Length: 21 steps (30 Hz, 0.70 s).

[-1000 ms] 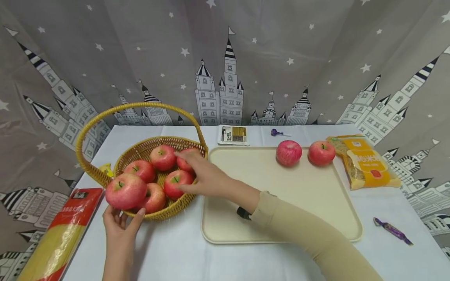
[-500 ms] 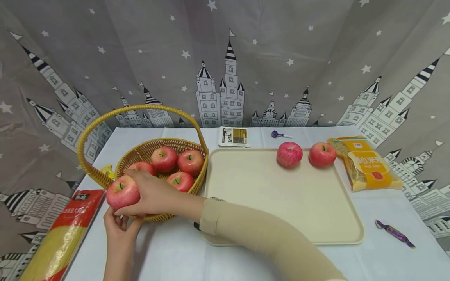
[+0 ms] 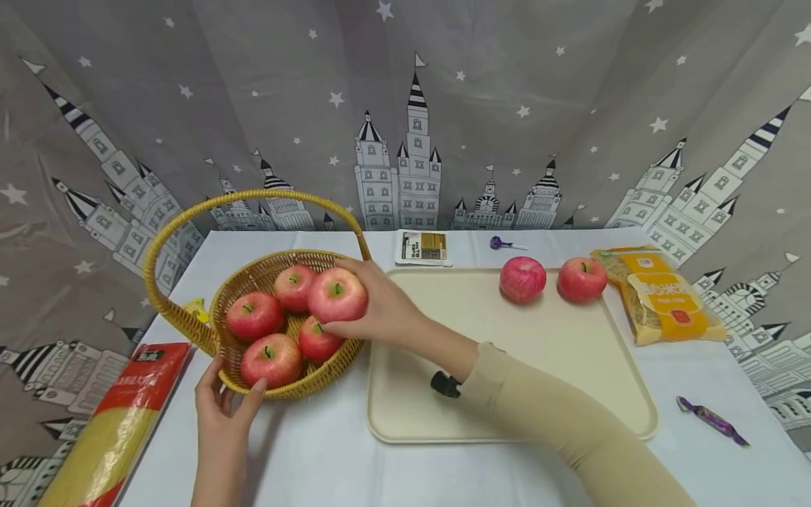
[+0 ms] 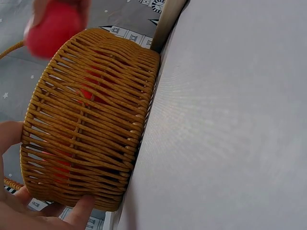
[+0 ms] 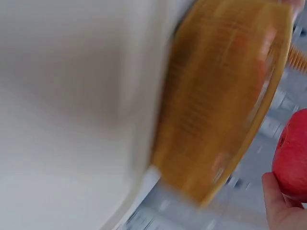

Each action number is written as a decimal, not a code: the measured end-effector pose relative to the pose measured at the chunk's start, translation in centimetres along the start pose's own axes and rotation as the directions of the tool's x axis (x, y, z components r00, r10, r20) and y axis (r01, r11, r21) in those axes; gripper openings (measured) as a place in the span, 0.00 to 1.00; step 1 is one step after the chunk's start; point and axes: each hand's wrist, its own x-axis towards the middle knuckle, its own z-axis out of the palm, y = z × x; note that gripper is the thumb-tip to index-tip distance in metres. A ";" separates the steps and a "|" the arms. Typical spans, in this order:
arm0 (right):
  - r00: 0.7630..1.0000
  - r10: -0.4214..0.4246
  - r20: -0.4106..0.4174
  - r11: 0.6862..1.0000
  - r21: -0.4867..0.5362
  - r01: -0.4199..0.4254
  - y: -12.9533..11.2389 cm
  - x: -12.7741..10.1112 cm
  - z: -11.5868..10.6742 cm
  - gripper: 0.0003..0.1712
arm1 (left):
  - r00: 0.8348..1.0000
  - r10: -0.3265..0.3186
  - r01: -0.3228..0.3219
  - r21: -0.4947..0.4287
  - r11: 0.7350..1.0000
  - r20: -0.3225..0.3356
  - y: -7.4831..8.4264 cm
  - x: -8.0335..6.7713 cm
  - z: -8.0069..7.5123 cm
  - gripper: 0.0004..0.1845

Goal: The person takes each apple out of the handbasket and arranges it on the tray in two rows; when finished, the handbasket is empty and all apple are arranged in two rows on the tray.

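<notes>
Right grip (image 3: 380,310) curls round apple (image 3: 338,294), lifted above basket (image 3: 298,386) rim. Left grip (image 3: 223,401), fingers relaxed, braces basket wall, steadying it. Tray (image 3: 570,366) right of right grip.

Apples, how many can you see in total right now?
7. Four lie in the wicker basket, one apple is held in the right hand above it, and two rest on the tray. More may be hidden.

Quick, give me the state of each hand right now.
Left hand: open, fingers resting on the basket wall.
Right hand: holding an apple over the basket.
</notes>
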 end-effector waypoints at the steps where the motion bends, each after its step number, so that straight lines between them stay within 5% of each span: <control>1: 1.000 0.015 -0.024 1.000 -0.009 -0.015 0.8 -0.4 -1.0 0.51 | 1.000 0.000 0.000 -0.003 1.000 0.001 0.0 0.0 0.0 0.47; 7: 0.980 0.136 -0.148 0.984 -0.090 -0.151 6.3 -2.5 -6.6 0.49 | 1.000 0.026 -0.026 -0.022 0.999 0.004 0.0 0.0 0.0 0.46; 11: 0.933 0.302 -0.195 0.944 -0.075 -0.321 9.7 -3.3 -9.1 0.49 | 0.999 0.047 -0.047 -0.033 0.998 0.002 -0.1 0.0 -0.1 0.45; 15: 0.878 0.433 -0.202 0.891 -0.049 -0.451 11.8 -3.9 -10.3 0.50 | 0.999 0.039 -0.039 -0.026 0.999 0.001 -0.1 0.0 -0.1 0.46; 21: 0.855 0.472 -0.213 0.866 -0.071 -0.495 13.2 -4.4 -10.8 0.51 | 1.000 0.029 -0.029 -0.008 1.000 0.004 -0.1 -0.1 -0.1 0.46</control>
